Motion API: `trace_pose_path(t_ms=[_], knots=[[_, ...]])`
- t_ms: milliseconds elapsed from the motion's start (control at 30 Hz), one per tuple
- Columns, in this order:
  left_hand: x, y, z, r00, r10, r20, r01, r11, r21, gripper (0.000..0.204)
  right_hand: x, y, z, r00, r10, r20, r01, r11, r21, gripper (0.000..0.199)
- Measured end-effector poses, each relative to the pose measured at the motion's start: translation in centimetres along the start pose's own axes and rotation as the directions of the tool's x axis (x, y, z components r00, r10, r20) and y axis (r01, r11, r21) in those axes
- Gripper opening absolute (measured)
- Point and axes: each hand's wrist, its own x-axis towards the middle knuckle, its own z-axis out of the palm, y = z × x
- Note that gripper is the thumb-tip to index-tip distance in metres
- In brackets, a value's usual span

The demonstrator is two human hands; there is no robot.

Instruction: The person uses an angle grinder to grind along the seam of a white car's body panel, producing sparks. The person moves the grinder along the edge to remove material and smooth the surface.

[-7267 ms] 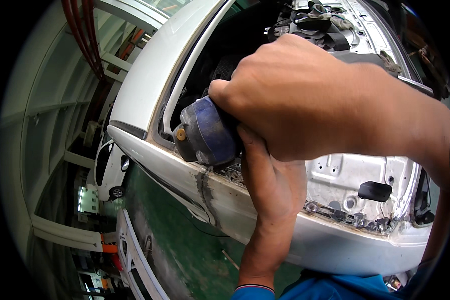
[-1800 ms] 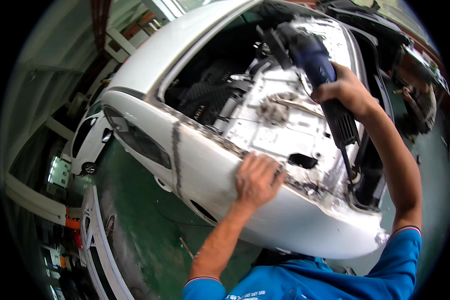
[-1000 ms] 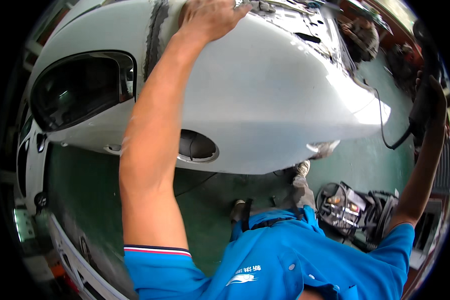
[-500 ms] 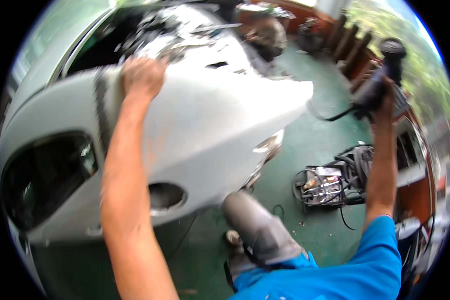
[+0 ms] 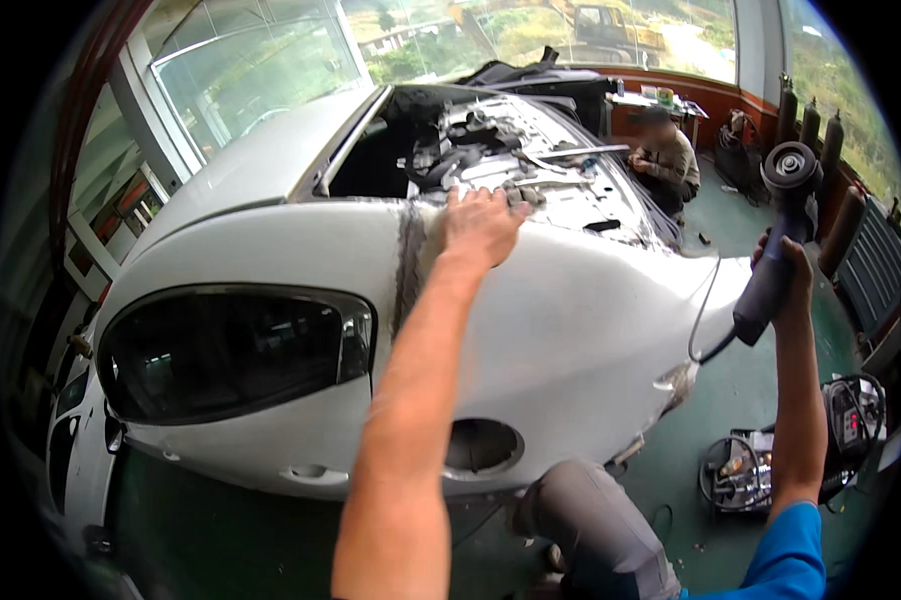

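A white car body (image 5: pixel 591 330) fills the middle, its rear opened up and its inner panels bare. My left hand (image 5: pixel 479 232) rests on the upper edge of the rear side panel, fingers stretched over the edge and somewhat apart. Just left of it, a dark, rough ground seam (image 5: pixel 409 260) runs down the pillar. Held up at the right, clear of the car, is a black angle grinder (image 5: pixel 768 285), its round disc end (image 5: pixel 793 165) on top. My right hand (image 5: pixel 793 275) is closed around its body, and a cord hangs from the lower end.
On the green floor at the right stand an open tool tray (image 5: pixel 741 470) and a machine with coiled cables (image 5: pixel 856 420). A co-worker (image 5: pixel 668 165) crouches beyond the car near a small table (image 5: pixel 661 103). Gas cylinders (image 5: pixel 809 125) line the right wall.
My view has swung left and up, so the car and both arms sit farther right in the picture. The left hand stays on the panel edge; the grinder remains in my right hand.
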Motion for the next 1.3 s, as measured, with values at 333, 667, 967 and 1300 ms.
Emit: trace_pose_path(t_ms=[333,667,967,1300], knots=[[1.9,-17.2,-5.6,0.929,-0.217,0.299,0.184,0.974,0.134,0.062,2.6,4.3,3.8,0.997,0.047,0.053,-0.039,0.990,-0.137,0.045],[0.7,-15.6,-6.5,0.953,-0.149,0.265,0.157,0.988,-0.010,0.043,9.4,-3.3,13.4,0.933,0.250,-0.260,-0.354,0.775,-0.524,0.046],[2.4,-15.4,-8.0,0.892,-0.201,0.404,0.238,0.970,-0.045,0.024,10.8,-11.5,16.2,0.874,-0.185,-0.449,-0.406,0.229,-0.885,0.041],[4.4,-15.9,-8.9,0.812,-0.128,0.570,0.229,0.967,-0.109,0.023,19.6,-18.8,28.0,0.885,-0.283,-0.369,-0.328,0.184,-0.927,0.048]])
